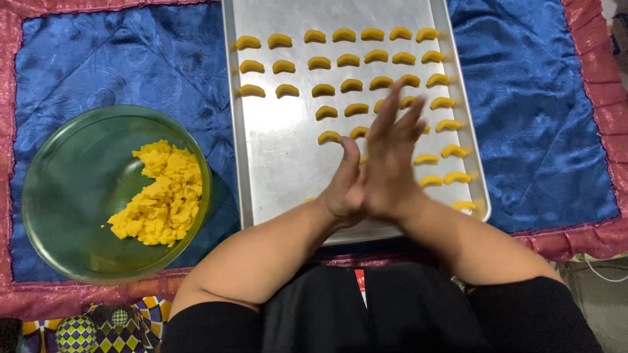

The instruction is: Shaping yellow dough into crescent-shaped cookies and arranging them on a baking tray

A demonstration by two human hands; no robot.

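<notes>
My left hand (345, 185) and my right hand (392, 153) are pressed palm to palm above the near part of a silver baking tray (278, 163). The right hand's fingers point away from me, slightly spread, and lie over the left palm. Whatever is between the palms is hidden. Several small yellow crescent-shaped dough pieces (352, 85) lie in rows on the tray, mostly on its far and right side. A green glass bowl (72, 196) to the left holds a heap of yellow dough (163, 196).
The tray and bowl rest on a shiny blue cloth (131, 65) with a pink ruffled border (589, 238). A patterned checkered fabric (104, 323) shows at the lower left. My dark clothing fills the bottom edge.
</notes>
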